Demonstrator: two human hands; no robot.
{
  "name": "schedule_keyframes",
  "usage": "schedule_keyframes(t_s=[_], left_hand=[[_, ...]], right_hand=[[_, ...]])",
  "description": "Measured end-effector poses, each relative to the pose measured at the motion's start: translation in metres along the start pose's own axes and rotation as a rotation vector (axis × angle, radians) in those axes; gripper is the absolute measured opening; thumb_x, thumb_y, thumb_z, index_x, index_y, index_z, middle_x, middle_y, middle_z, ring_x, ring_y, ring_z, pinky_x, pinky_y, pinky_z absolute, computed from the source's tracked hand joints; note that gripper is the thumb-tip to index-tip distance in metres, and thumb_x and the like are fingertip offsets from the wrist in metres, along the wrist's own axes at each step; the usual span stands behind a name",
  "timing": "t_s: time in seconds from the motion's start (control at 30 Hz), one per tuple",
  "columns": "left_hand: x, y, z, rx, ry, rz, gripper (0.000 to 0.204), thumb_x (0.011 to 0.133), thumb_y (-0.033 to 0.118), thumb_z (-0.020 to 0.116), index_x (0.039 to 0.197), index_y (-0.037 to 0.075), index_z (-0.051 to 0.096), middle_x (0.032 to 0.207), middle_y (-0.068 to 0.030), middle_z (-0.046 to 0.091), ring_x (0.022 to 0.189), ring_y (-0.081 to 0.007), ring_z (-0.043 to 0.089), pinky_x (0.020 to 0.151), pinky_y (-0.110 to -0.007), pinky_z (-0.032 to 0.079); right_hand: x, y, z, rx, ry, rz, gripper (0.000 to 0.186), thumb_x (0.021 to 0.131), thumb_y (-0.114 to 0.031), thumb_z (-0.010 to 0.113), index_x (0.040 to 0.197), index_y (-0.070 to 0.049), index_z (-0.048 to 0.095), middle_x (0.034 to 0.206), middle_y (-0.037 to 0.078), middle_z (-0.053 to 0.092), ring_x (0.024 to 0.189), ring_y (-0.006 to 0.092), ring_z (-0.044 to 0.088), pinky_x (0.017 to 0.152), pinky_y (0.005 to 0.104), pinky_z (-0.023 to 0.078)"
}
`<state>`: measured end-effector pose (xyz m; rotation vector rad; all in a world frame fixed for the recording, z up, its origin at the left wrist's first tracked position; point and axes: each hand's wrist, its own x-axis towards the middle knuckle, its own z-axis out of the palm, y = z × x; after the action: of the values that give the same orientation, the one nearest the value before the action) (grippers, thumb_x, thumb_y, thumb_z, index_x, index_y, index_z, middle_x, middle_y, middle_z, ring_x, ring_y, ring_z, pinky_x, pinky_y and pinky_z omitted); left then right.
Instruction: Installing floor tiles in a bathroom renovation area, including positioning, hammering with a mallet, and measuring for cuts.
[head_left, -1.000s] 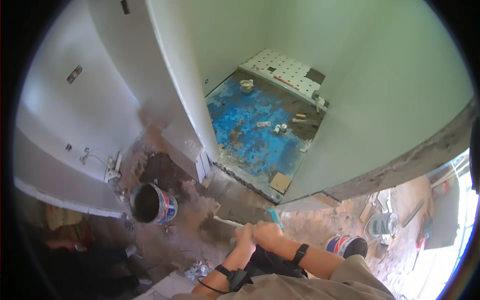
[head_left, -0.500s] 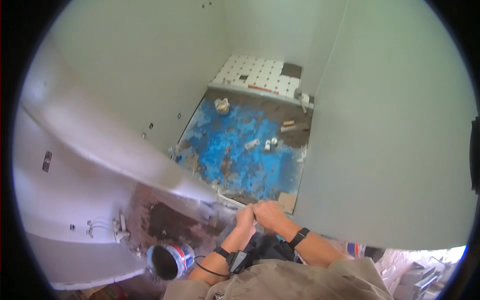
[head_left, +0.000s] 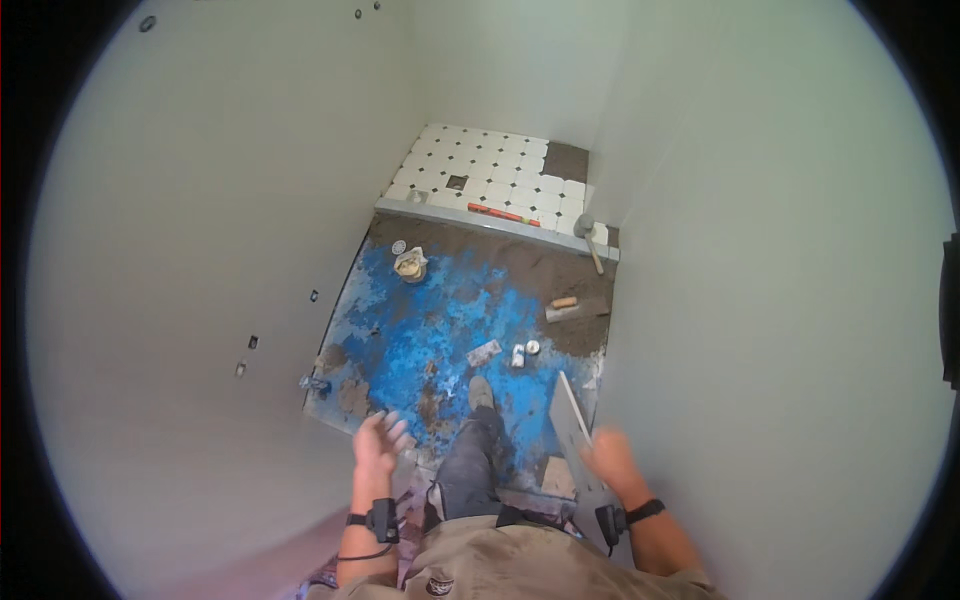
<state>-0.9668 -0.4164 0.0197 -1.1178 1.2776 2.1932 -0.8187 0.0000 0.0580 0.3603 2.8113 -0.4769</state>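
Note:
My left hand (head_left: 380, 442) is raised at the lower left of the head view, its fingers apart and slightly blurred, with nothing in it. At the lower right, my right hand (head_left: 614, 462) is closed at the near end of a flat grey panel (head_left: 568, 420). This panel has a thin white edge and stands tilted on its side; its exact kind is unclear. Beyond the hands lies a blue-stained floor (head_left: 420, 340), where my shoe (head_left: 481, 392) is planted. A pale square piece (head_left: 558, 478) lies close to the panel's near end.
A grey curb (head_left: 450, 215) crosses at the back, with white tiles (head_left: 500, 160) behind it. A mallet (head_left: 590, 240) leans there. On the floor are a trowel (head_left: 577, 308), a small bucket (head_left: 411, 266) and two white containers (head_left: 518, 356). Walls rise on both sides.
My hands were together in front of me and are now apart. The grey panel has come into view at my right hand. I have moved forward, with one foot on the blue floor.

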Motion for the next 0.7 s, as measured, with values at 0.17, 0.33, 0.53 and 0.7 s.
schedule_keyframes(t_s=[0.17,0.33,0.53,0.7], left_hand=[[0.086,0.063,0.015,-0.152,0.313,-0.043,0.036,0.094,0.020,0.048,0.123,0.000,0.052,0.114,-0.0124,0.063,0.095,-0.0273,0.062,0.076,-0.043,0.050],[0.109,0.108,0.092,0.255,0.210,-0.110,0.031,0.093,0.023,0.053,0.115,0.003,0.059,0.099,-0.0108,0.068,0.075,-0.0229,0.063,0.057,-0.035,0.049],[0.157,0.138,0.170,1.422,-0.218,-0.194,0.045,0.088,0.040,0.064,0.100,-0.003,0.070,0.085,-0.0165,0.070,0.078,-0.0206,0.068,0.064,-0.037,0.053],[0.225,0.167,0.256,1.357,-0.251,-0.136,0.047,0.088,0.039,0.066,0.105,-0.005,0.070,0.086,-0.0147,0.071,0.072,-0.0198,0.067,0.064,-0.034,0.053]], right_hand=[[0.092,0.026,-0.036,-0.074,-0.078,0.167,0.021,0.078,-0.022,0.067,0.080,-0.002,0.066,0.081,0.022,0.067,0.076,0.0401,0.066,0.072,0.0501,0.052],[0.160,0.032,-0.098,-0.074,0.049,0.234,0.023,0.077,-0.022,0.071,0.076,-0.001,0.061,0.075,0.022,0.065,0.073,0.0411,0.065,0.068,0.0498,0.052],[0.264,0.022,-0.163,0.043,0.246,0.288,0.023,0.078,-0.019,0.069,0.075,0.001,0.058,0.072,0.023,0.063,0.069,0.0421,0.063,0.063,0.0485,0.050],[0.383,0.007,-0.195,0.109,0.243,0.302,0.019,0.077,-0.017,0.067,0.073,0.000,0.058,0.067,0.023,0.062,0.065,0.0420,0.062,0.061,0.0478,0.049]])
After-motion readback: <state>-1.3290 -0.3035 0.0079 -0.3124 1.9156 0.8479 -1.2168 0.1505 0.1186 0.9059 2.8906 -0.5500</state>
